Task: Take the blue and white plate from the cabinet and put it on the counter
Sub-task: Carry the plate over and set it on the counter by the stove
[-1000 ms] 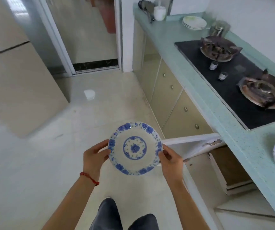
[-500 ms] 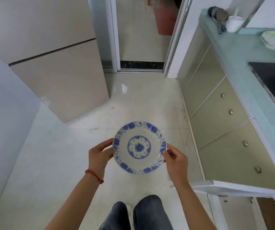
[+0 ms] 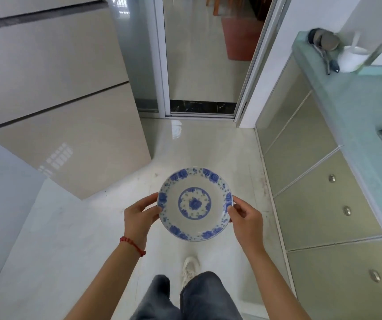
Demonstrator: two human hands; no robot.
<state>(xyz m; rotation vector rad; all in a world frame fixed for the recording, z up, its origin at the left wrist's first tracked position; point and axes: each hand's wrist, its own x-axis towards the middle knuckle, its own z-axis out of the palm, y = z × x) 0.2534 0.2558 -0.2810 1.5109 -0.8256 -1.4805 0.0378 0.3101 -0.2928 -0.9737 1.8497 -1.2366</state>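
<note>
Plate (image 3: 195, 203) out of the cabinet and level over the floor, left hand (image 3: 139, 218) and right hand (image 3: 246, 221) each gripping an edge — what's left, I judge, is setting it on the counter (image 3: 356, 107) at right.

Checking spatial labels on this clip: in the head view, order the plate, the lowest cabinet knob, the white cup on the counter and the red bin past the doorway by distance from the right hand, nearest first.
1. blue and white plate: gripped at its rim by the right hand.
2. lowest cabinet knob: to the right, on the near cabinet front.
3. white cup: far end of the counter, on the right.
4. red bin: beyond the doorway, farthest.
</note>
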